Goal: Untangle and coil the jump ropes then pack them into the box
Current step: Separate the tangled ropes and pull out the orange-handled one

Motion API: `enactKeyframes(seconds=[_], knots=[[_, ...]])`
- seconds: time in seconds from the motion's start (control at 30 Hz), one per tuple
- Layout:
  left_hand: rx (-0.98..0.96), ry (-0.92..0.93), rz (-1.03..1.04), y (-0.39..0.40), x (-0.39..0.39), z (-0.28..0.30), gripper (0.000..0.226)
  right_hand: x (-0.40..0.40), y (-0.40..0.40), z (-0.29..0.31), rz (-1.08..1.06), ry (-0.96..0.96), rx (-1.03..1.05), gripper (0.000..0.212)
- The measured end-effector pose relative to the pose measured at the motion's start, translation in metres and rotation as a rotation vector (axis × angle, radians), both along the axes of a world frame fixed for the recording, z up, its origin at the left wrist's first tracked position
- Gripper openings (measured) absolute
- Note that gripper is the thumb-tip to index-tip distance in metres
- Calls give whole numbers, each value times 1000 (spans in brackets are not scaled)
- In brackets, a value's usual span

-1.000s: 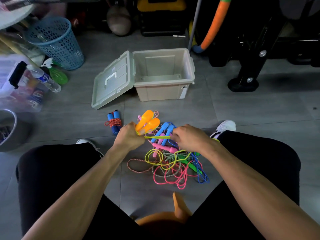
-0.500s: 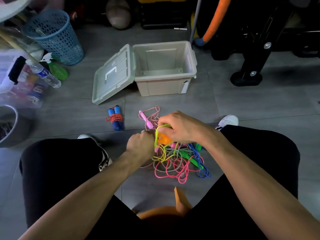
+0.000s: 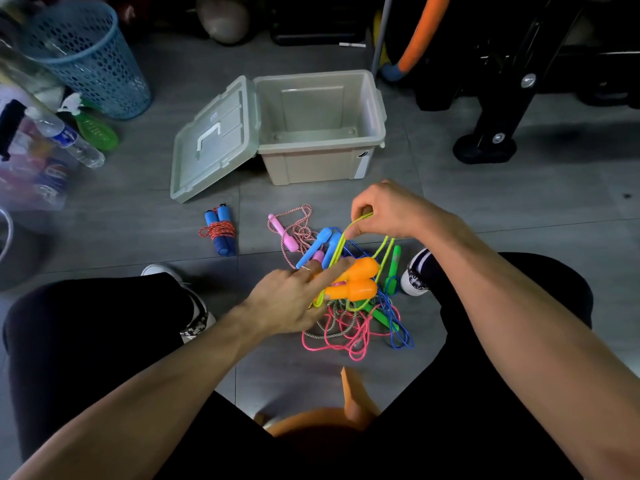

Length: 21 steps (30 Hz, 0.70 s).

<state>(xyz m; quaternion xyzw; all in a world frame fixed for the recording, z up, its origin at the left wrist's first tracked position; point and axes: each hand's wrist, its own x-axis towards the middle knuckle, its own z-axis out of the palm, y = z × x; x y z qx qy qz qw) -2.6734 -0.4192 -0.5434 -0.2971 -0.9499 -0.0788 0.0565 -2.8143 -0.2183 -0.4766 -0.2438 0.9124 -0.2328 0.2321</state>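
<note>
Right fingers (image 3: 360, 223) curled, pinching yellow-green rope (image 3: 349, 233) in a raised loop; right hand (image 3: 391, 213) up above the pile. Left fingers (image 3: 329, 271) mostly extended, thumb and lower fingers pinning two orange handles (image 3: 356, 280) of the same rope; left hand (image 3: 291, 299) low over the tangle (image 3: 349, 327), ring visible on one finger. Exact contact under the left palm hidden, cannot tell more.

Directly under and between both sets of fingers: heap of mixed ropes on the floor, pink, blue, green, grey cords knotted together. Light blue handles (image 3: 318, 245) just beyond the left fingertips, green handle (image 3: 394, 261) just below the right wrist. Pink handle (image 3: 284, 233) with red-white striped cord (image 3: 301, 226) beyond the left fingers, partly clear of the heap.

Further out, left of the left fingers: blue-handled rope (image 3: 218, 233), already coiled and wrapped with red cord, lying apart from the pile.

Beyond both hands: open beige box (image 3: 322, 161), nothing visible inside, lid (image 3: 214, 140) hinged back to its left side, resting on the floor.

Outer edge, far left of the left fingers: blue mesh basket (image 3: 90, 60), water bottle (image 3: 65, 140), green spray bottle (image 3: 93, 128). Far beyond the right fingers: orange foam tube (image 3: 422, 29), black stand foot (image 3: 485, 147).
</note>
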Motion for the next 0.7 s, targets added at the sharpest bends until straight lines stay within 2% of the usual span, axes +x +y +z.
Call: enactKeyframes(seconds=[0.13, 0.23, 0.37, 0.5, 0.7], knots=[[145, -98, 78, -5, -6, 5, 61, -1, 5, -3, -36, 100, 88, 51], [260, -160, 173, -6, -8, 11, 55, 2, 5, -8, -26, 118, 138, 56], [373, -196, 250, 0, -3, 20, 47, 11, 8, -28, 20, 3, 132, 43], [530, -300, 485, 0, -5, 31, 40, 25, 9, -48, 38, -87, 4, 36], [826, -319, 878, 0, -15, 40, 29, 33, 9, -62, -7, -180, 174, 22]])
